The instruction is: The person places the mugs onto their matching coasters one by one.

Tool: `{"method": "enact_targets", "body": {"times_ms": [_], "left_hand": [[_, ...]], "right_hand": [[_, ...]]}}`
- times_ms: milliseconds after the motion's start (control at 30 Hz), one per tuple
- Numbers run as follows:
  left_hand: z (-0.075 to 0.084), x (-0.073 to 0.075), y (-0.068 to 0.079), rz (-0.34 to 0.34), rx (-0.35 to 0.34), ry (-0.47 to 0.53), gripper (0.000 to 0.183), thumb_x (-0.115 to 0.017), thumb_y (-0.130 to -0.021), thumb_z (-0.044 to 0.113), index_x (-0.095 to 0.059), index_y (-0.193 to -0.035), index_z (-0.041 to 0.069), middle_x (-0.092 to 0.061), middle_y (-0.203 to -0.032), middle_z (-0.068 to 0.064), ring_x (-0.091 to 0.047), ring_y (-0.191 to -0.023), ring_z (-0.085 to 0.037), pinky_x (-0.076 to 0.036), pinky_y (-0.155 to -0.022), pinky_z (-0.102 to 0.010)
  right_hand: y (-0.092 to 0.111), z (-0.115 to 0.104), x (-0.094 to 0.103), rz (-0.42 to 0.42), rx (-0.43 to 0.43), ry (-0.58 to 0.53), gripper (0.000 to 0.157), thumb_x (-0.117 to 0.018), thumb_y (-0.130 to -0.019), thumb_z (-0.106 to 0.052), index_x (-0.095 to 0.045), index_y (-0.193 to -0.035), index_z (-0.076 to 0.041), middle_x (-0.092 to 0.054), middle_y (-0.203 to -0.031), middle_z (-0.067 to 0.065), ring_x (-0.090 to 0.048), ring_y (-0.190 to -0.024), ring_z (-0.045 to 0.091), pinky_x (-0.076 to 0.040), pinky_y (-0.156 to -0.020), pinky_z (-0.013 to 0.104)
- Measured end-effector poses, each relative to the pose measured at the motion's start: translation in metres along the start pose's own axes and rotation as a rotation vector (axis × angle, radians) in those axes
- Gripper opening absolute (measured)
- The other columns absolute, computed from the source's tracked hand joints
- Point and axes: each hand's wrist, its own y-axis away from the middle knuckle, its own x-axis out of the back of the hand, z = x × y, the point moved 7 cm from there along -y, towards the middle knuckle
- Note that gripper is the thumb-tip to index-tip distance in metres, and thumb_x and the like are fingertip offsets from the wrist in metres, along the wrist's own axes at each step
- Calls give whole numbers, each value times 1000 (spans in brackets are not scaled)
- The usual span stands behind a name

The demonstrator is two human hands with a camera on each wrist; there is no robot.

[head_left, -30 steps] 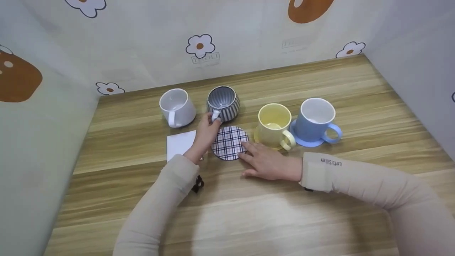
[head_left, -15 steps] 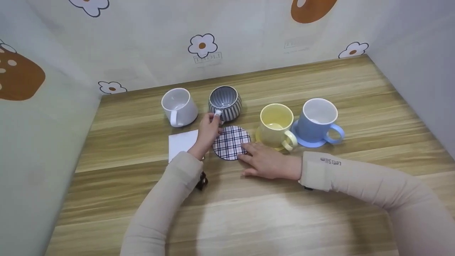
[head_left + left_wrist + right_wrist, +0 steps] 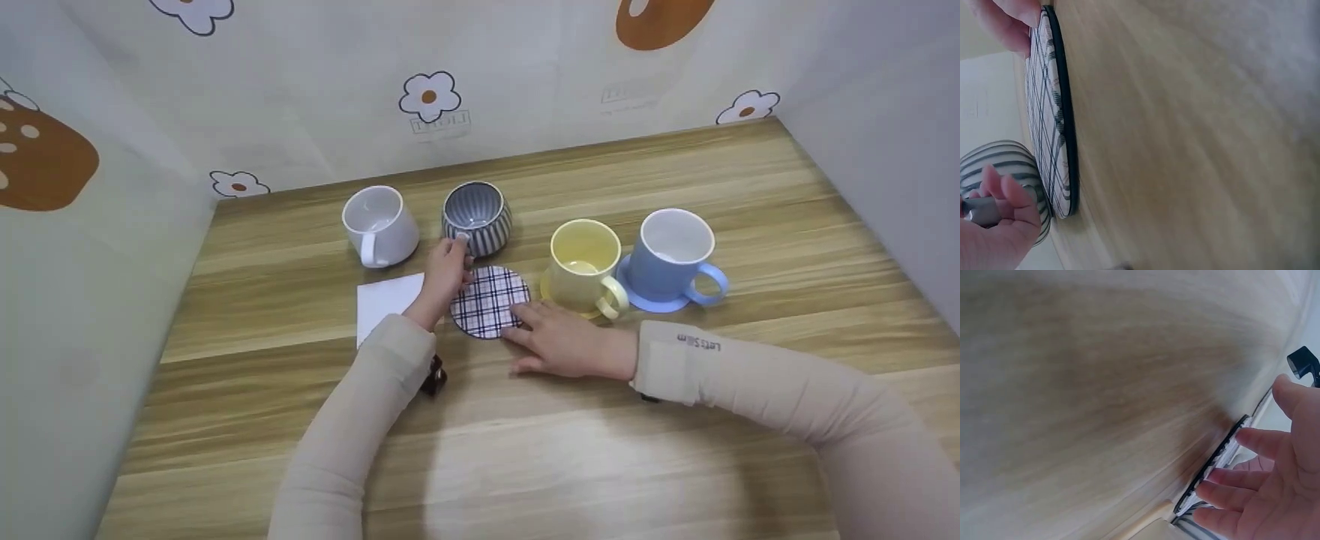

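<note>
Your left hand (image 3: 444, 276) is gripping the handle (image 3: 983, 211) of the striped mug (image 3: 493, 234), which is standing upright on the worktop (image 3: 600, 472) just beyond the plaid coaster (image 3: 480, 298). Your right hand (image 3: 566, 343) is resting its extended fingers on the coaster's right edge, grasping nothing. With the mug you are probably handling glazed ceramic: hard, fairly weighty, slick, breakable, so the handle is offering the surest hold. The coaster is looking thin and light, likely needing only gentle fingertip pressure at its rim
</note>
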Motion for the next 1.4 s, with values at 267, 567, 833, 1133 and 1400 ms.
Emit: {"method": "enact_targets", "body": {"times_ms": [267,567,833,1133,1400], "left_hand": [[2,-2,1,4,-17,-17,30,-30,-90,30,-44,-82,5,-46,-72,-4,-45,-46,-13,-36,-40,-22],[0,-1,2,-6,-16,4,30,-30,-90,29,-44,-83,4,-46,-73,-5,-45,-48,-14,-37,-43,-24],[1,-2,2,32,-16,31,27,-29,-91,27,-43,-80,7,-42,-72,-3,-39,-53,-11,-33,-46,-20],[0,2,3,93,-88,31,28,-27,-92,26,-39,-76,6,-36,-68,-1,-34,-59,-12,-30,-53,-21],[1,12,8,102,-127,147,27,-30,-91,26,-38,-73,8,-32,-63,-1,-30,-53,-11,-27,-49,-21]], "right_hand": [[0,-1,-1,-33,15,-3,59,-39,-80,-52,-46,-119,-8,-37,-124,20,-37,-109,36,-29,-90,45],[-1,-3,-1,-38,19,40,59,-38,-80,-52,-45,-120,-9,-39,-123,18,-38,-108,37,-31,-88,45],[0,-3,-2,-21,23,29,58,-40,-80,-52,-46,-119,-10,-39,-123,18,-38,-107,37,-32,-88,45],[1,-2,-3,-21,12,13,58,-39,-79,-52,-44,-121,-11,-38,-124,17,-37,-109,36,-31,-88,46],[2,-1,-4,-30,-6,4,58,-39,-80,-52,-44,-121,-12,-37,-126,17,-35,-110,36,-30,-89,46]]}}
